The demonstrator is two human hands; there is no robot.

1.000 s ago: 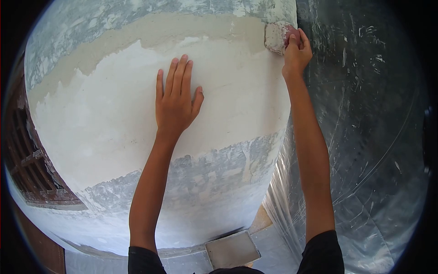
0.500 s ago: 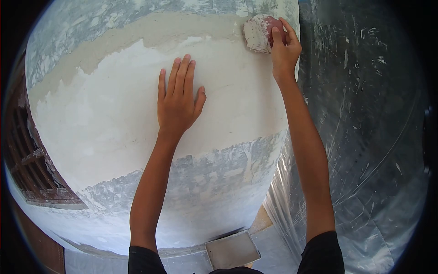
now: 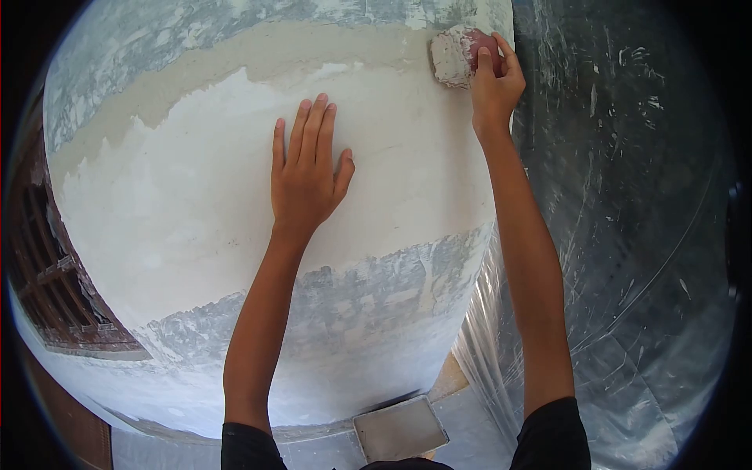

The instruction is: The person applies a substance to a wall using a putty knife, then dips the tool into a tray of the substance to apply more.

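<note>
In the head view my left hand (image 3: 304, 176) lies flat on the pale plastered wall (image 3: 204, 196), its fingers spread and holding nothing. Up at the wall's right edge, my right hand (image 3: 495, 90) grips a reddish putty spreader (image 3: 484, 52), thumb on the near face and fingers curled round its far side. White plaster cakes the spreader's left part, which is against or very near the wall; contact cannot be told. A damp beige band of plaster (image 3: 313, 43) runs across the upper wall to the spreader.
Dark plastic sheeting (image 3: 619, 196) with white splashes hangs on the right. A brown window grille (image 3: 59, 266) sits at the left. Below, between my arms, a rectangular tray (image 3: 401, 429) stands by the wall's foot. Bare grey patches (image 3: 352, 290) cross the lower wall.
My right hand has shifted a little to the right with the spreader, toward the wall's edge. My left hand has stayed in place.
</note>
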